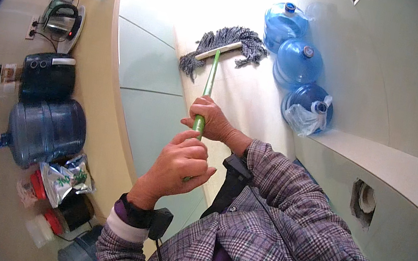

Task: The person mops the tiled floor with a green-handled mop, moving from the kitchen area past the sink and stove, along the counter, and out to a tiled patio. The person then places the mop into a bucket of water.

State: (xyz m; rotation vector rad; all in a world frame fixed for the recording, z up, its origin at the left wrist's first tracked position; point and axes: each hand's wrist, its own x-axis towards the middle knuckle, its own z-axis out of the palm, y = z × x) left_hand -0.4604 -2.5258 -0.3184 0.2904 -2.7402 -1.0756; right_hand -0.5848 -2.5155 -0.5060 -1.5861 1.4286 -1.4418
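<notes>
Both my hands are closed around the green handle (211,75) of a mop. My left hand (181,163) grips it near its upper end, close to my body. My right hand (211,118) holds it a little farther down, just beyond the left. At the far end of the handle, the grey string mop head (232,38), with its pale clamp bar (219,51), lies spread on the light floor, close to the nearest blue water bottles.
Three large blue water bottles (298,62) stand along the right wall. On the left, a counter (99,72) bears an electric kettle (60,23), a dark air fryer (48,76), a lying water bottle (49,132) and a silver bag (63,181). Green cabinet fronts (155,56) run below it.
</notes>
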